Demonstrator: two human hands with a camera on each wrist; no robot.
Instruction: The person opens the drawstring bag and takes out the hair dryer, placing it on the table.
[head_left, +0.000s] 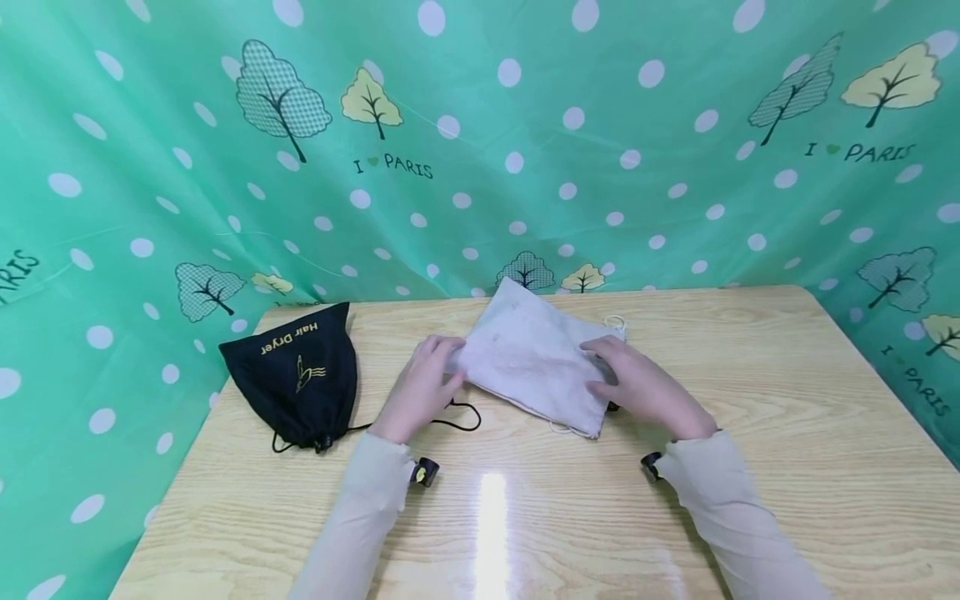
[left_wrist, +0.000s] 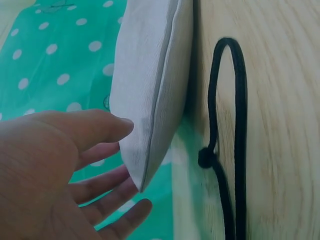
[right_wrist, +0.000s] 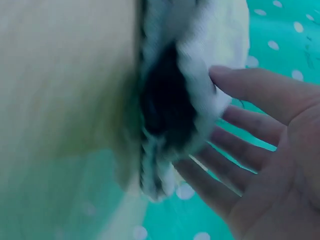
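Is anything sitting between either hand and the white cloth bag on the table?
Nothing visible does. The left hand touches the white bag's left corner and the right hand rests on its right end. The black drawstring bag lies apart, to the left.

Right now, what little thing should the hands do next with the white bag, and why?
Probably close the right hand on the white bag's open end. Both it and the left hand only touch the bag with straight fingers, so nothing grips it yet.
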